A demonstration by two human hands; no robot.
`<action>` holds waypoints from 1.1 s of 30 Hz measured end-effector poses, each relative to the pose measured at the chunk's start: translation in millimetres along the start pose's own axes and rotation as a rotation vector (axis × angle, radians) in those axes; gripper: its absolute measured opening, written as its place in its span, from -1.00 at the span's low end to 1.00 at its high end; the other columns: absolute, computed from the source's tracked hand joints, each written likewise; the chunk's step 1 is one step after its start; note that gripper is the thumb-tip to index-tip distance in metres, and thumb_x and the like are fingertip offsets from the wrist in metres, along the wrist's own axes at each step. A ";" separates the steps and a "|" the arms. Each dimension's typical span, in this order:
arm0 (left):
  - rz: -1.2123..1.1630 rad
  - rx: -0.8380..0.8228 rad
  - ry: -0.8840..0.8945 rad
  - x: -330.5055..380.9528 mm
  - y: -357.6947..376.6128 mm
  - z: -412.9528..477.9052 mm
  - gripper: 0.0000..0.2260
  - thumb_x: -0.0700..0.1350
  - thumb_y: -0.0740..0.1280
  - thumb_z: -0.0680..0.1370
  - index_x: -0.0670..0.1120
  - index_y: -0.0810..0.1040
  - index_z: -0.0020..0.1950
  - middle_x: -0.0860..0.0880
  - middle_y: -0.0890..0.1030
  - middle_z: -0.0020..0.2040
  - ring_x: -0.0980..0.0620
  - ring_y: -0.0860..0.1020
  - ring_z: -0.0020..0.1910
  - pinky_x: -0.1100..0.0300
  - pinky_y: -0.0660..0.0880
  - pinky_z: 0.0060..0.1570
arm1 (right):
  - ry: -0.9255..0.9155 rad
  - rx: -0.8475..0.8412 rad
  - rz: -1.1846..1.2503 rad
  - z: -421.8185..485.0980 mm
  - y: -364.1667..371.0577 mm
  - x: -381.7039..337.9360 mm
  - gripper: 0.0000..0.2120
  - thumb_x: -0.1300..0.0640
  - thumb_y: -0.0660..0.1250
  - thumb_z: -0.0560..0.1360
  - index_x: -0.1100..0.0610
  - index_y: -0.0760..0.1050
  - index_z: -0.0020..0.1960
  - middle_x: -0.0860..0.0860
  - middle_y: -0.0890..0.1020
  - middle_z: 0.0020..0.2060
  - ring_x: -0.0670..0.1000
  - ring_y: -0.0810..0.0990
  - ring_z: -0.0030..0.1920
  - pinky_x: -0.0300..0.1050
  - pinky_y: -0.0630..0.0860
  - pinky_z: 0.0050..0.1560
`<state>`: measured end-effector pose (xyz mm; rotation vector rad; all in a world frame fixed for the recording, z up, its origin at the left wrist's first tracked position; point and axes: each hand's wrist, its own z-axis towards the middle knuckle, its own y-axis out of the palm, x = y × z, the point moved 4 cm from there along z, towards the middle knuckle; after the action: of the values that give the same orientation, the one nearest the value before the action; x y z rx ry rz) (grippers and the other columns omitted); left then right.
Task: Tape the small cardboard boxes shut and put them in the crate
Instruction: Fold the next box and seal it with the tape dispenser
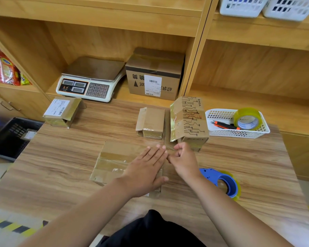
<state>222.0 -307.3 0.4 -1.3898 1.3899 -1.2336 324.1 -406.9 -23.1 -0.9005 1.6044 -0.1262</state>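
Head camera looks down on a wood-grain bench (61, 157), where a flat brown cardboard box (112, 161) patched with glossy tape lies in the middle. The left hand (146, 173) rests on it, its fingers (155, 154) straight and spread, pressing the top down. Just right of that box the right hand (185, 163) has its fingers (178, 148) curled, thumb and forefinger pinched on what looks like a strip of clear tape (168, 138), too faint to be sure. A blue tape dispenser (223, 182) lies further right, let go. Three more small cardboard boxes (151, 123) sit beyond the flat box, and the black plastic crate (11, 138) stands far to its left, below the bench edge. I'd say taping is under way; next the strip needs smoothing down, then the box goes to the crate.
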 end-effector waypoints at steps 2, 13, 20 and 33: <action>-0.009 0.008 -0.008 -0.9 3.3 1.3 -0.27 0.29 -0.50 0.35 -0.06 -0.37 0.44 0.01 -0.37 0.46 0.07 -0.39 0.46 0.16 -0.43 0.39 | -0.009 0.005 -0.003 -0.3 -1.0 -0.4 -0.70 0.10 0.45 0.40 -0.09 0.33 -0.07 -0.05 0.56 -0.38 0.03 0.59 -0.23 0.13 0.55 -0.04; -0.006 0.107 -0.194 -45.7 17.2 -19.3 -0.43 0.15 -0.22 0.66 -0.13 0.28 0.49 -0.06 0.28 0.49 0.01 0.23 0.47 0.10 0.02 0.40 | -0.051 -0.013 0.004 -0.3 -2.1 -0.4 -0.69 0.10 0.45 0.43 -0.13 0.31 -0.12 -0.08 0.56 -0.46 -0.03 0.60 -0.27 0.21 0.46 0.13; -0.025 0.152 -0.344 -50.5 16.7 -21.6 -0.39 0.16 -0.22 0.64 -0.21 0.26 0.47 -0.10 0.26 0.47 0.01 0.21 0.46 0.09 0.00 0.41 | -0.070 -0.009 0.013 -2.4 -2.1 -1.6 -0.77 0.14 0.39 0.46 -0.05 0.36 -0.02 -0.07 0.55 -0.46 -0.06 0.59 -0.29 0.13 0.48 0.13; -0.064 0.066 -0.044 -19.4 3.7 6.3 -0.30 0.28 -0.52 0.38 -0.02 -0.34 0.45 0.05 -0.34 0.48 0.10 -0.38 0.46 0.14 -0.39 0.43 | -0.130 0.094 -0.018 0.0 -2.0 8.9 -0.84 0.13 0.32 0.53 -0.10 0.38 -0.04 -0.09 0.62 -0.40 -0.04 0.62 -0.27 0.08 0.51 0.02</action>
<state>228.9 -288.9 -6.4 -1.4177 1.2725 -1.2714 325.3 -413.7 -29.0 -0.8334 1.4580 -0.1513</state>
